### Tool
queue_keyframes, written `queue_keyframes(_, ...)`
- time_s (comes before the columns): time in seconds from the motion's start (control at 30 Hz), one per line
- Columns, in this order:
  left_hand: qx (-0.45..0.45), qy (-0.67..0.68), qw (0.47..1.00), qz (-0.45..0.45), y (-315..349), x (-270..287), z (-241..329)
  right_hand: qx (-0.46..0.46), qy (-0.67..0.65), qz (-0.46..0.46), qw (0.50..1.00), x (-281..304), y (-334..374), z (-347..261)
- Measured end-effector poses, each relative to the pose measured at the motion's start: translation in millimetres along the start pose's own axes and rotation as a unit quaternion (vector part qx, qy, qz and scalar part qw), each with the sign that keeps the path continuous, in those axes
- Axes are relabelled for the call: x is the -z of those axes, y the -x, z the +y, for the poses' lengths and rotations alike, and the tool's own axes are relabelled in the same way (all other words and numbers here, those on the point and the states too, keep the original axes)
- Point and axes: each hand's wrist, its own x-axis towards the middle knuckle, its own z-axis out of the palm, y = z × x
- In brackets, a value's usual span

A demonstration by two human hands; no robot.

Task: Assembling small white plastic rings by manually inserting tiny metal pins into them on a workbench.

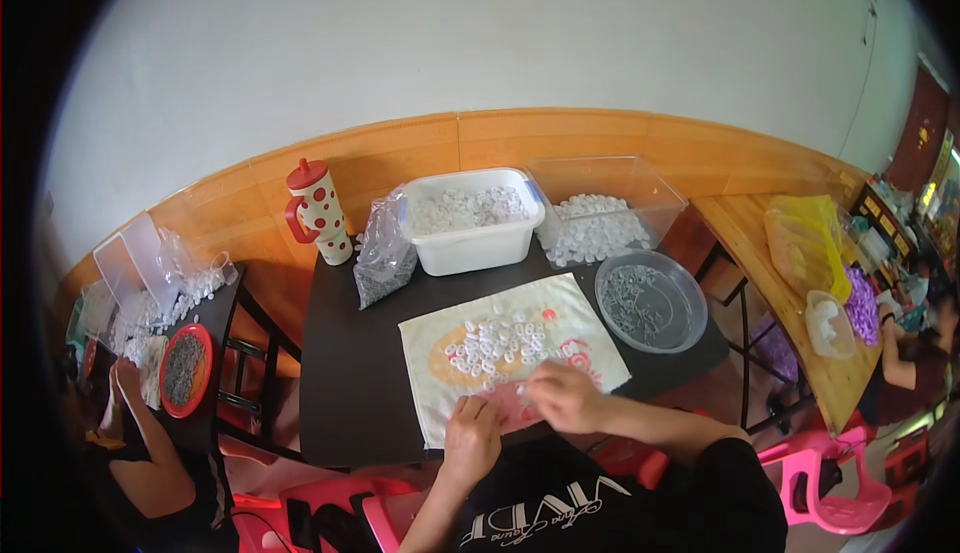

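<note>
A cream towel [427, 343] with a coloured print lies on the dark table, and a loose heap of small white plastic pieces [495, 341] is spread over its middle. At the towel's near edge, my left hand [473, 436] is closed with its fingers pressed together; what it holds, if anything, is too small to name. My right hand [563, 396] is curled in a pinch over the towel's near right part, just right of the heap. A tiny whitish bit shows by its fingertips, but its kind cannot be made out.
Behind the towel stand a white tub [475, 248] of small pieces, a clear bin [655, 188] of white caps, a bag of grey parts [382, 273] and a spotted tumbler [322, 215]. A round clear tray [690, 328] sits right. Co-workers' hands [125, 381] are at the left table.
</note>
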Motion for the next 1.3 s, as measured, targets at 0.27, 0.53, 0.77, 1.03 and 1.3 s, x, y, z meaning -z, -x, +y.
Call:
queue_keyframes(0.27,0.02,0.005,1.0,-0.004,-6,4,5,-0.036,0.267,0.224,0.937,154,-120,121)
queue_keyframes(0.53,0.023,0.011,1.0,-0.016,-6,3,1,-0.139,0.067,-0.038,0.987,58,-26,75)
queue_keyframes(0.77,0.046,-0.005,0.997,-0.059,-9,13,2,-0.167,0.05,-0.091,0.98,33,10,59)
queue_keyframes(1.03,0.079,0.017,0.995,-0.051,-14,13,5,-0.226,0.161,-0.129,0.952,10,-17,85)
queue_keyframes(1.3,0.151,0.103,0.983,-0.034,-21,13,13,-0.24,0.011,-0.011,0.971,10,-7,57)
